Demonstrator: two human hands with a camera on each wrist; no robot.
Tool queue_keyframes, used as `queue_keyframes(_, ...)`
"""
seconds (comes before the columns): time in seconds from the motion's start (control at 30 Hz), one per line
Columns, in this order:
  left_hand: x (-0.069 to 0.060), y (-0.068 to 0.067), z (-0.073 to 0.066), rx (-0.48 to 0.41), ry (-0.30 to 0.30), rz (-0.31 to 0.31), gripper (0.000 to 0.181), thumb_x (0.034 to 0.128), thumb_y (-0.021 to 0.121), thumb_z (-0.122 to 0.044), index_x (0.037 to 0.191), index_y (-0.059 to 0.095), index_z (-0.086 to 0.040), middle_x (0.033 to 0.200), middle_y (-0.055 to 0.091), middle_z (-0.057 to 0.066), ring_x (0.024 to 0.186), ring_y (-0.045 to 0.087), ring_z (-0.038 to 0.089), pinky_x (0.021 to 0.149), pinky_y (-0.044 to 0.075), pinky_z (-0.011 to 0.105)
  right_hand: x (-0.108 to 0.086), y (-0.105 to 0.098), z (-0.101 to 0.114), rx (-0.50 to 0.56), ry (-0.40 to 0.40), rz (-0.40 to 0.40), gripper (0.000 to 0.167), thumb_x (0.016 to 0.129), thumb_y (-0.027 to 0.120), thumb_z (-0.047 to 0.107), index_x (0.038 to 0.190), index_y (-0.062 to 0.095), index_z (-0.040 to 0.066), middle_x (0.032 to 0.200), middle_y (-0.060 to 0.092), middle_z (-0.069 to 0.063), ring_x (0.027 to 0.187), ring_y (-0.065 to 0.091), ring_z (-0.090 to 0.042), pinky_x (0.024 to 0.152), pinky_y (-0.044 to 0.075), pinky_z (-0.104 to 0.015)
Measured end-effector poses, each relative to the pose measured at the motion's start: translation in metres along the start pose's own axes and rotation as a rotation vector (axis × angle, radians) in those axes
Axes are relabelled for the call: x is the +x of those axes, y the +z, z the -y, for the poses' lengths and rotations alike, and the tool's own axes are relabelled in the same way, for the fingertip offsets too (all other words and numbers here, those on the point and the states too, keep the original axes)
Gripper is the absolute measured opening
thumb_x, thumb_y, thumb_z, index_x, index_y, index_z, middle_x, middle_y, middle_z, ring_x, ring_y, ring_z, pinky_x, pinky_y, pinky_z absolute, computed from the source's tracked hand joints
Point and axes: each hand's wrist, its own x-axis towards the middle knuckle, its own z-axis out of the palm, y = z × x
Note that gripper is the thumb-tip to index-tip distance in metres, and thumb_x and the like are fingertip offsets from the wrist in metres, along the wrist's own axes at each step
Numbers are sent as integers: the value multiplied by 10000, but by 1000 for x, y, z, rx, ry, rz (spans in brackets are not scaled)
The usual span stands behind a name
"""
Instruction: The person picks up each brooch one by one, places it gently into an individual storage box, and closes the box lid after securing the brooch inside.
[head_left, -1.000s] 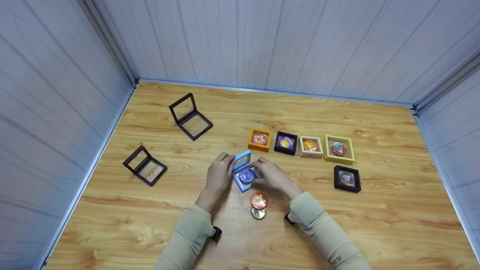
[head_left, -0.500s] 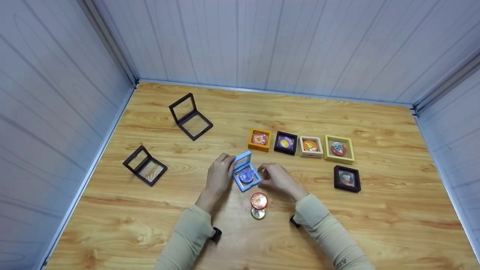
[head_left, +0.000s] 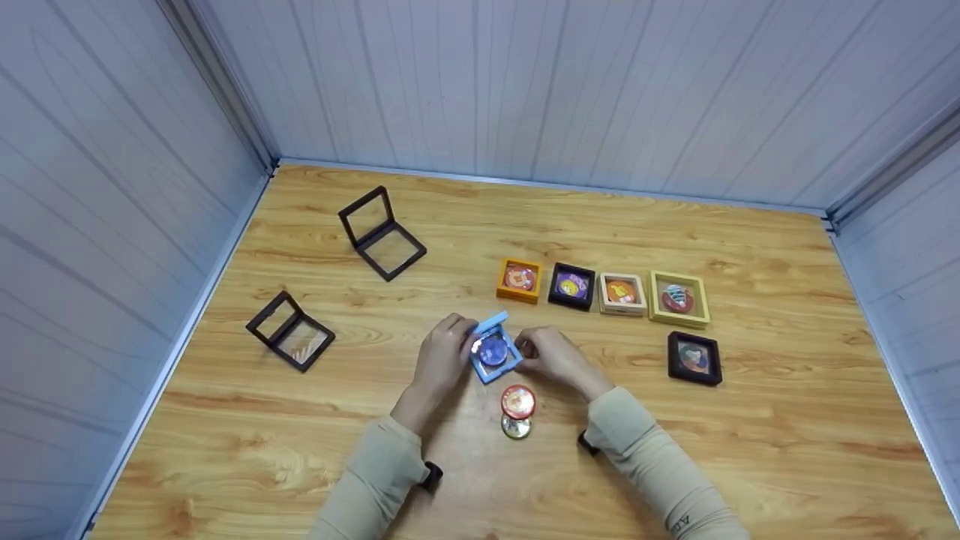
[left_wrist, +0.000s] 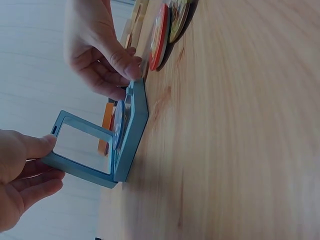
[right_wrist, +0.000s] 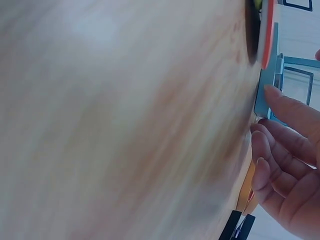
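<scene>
Lid [head_left: 491, 323] of the blue frame [left_wrist: 134, 136] on the table [head_left: 600, 229], pinched by the left hand [head_left: 442, 360], is probably best lowered evenly over the blue disc [head_left: 493, 351] while the base corner is pinched by the right hand [head_left: 559, 358], seemingly unobstructed by the nearby red badge [head_left: 518, 402], green badge [head_left: 517, 430] or orange frame [head_left: 517, 298].

Light-blue square frame [left_wrist: 133, 137], lid [left_wrist: 81, 170] half-raised, round blue-purple badge [head_left: 493, 351] inside
</scene>
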Motion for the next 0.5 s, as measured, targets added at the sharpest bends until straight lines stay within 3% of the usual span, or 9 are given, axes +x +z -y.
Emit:
queue_keyframes(0.23,-6,0,-4,-12,23,73,138,764,673,-58,887,654,2,822,594,53,753,568,161,679,484,279,-1,1,-1,11,-13,-16,171,737,697,83,880,634,15,704,599,-21,598,527,-94,546,462,-232)
queue_keyframes(0.5,-14,2,-5,-2,93,207,164,758,684,-69,906,651,-6,882,597,81,822,559,188,718,482,311,-2,1,-2,10,-8,-8,120,741,692,89,814,611,38,671,576,5,576,510,-92,527,450,-236)
